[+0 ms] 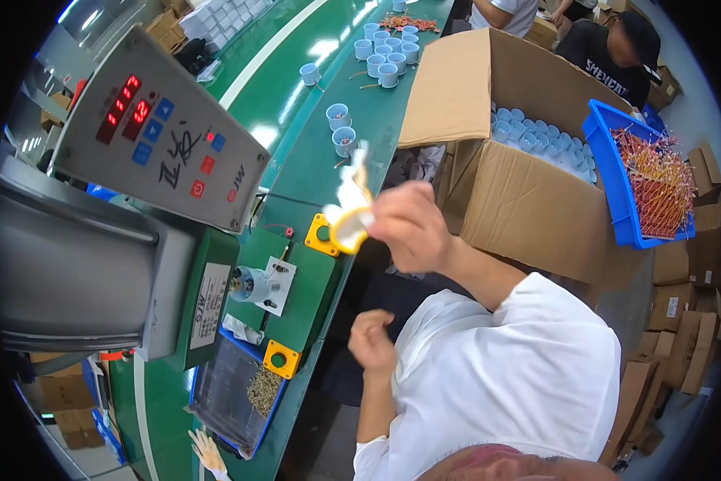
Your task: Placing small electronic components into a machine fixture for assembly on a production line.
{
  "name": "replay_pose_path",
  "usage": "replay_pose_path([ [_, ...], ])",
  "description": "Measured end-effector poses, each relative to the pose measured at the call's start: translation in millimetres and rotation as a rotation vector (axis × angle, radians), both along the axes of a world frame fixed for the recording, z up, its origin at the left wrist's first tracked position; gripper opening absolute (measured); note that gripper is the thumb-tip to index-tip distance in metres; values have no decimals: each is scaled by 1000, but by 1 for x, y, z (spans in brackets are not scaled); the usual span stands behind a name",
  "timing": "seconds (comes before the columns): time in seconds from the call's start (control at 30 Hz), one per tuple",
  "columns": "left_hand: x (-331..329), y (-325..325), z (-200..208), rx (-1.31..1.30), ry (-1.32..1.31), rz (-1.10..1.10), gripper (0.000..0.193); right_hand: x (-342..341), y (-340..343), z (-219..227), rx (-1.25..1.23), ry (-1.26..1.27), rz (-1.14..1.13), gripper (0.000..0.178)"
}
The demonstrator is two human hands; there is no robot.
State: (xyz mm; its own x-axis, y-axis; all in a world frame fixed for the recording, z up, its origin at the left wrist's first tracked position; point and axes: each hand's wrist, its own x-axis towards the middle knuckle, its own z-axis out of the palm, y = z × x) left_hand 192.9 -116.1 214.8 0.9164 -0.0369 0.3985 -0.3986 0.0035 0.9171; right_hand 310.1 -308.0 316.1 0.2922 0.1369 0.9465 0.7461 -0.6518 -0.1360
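Note:
My right hand (413, 226) is closed on a white glove (352, 204) with a yellow-edged cuff, held up over the bench's near edge; the glove is blurred by motion. My left hand (372, 341) is loosely curled near my lap, and nothing shows in it. In front of me stands a bench machine with a grey control panel (164, 132) and red lit digits. A light blue cup (251, 284) sits sideways in its fixture, beside a metal plate (280, 286). Yellow button boxes (322, 234) with green buttons flank the fixture.
Light blue cups (387, 74) stand along the green bench. A blue tray (232, 393) holds small brass-coloured parts. To the right are a large carton (529, 216) of cups and a blue bin (629, 200) of red and yellow wires. A co-worker (613, 60) sits beyond.

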Motion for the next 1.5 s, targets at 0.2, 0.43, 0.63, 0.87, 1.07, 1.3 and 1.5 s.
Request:
replay_pose_path([
  [0.2,2,-40,-22,-490,275,-103,29,-74,-3,-73,-138,313,356,30],
  [0.43,1,-24,-79,-644,846,-172,24,-105,-1,-125,4,902,389,21],
  [0.63,6,-26,-85,-133,483,24,26,-86,0,-84,-470,1256,128,19],
  [0.87,6,-39,-50,441,107,131,26,-73,-1,-101,-670,1584,76,13],
  [1.07,41,-4,-37,762,265,-35,28,-77,9,-155,369,1656,421,10],
  [1.3,50,-16,-48,1033,463,-56,27,-61,16,-206,1638,1635,833,9],
  [1.5,38,-28,-43,949,272,-9,19,-71,29,-220,1438,1552,501,25],
])
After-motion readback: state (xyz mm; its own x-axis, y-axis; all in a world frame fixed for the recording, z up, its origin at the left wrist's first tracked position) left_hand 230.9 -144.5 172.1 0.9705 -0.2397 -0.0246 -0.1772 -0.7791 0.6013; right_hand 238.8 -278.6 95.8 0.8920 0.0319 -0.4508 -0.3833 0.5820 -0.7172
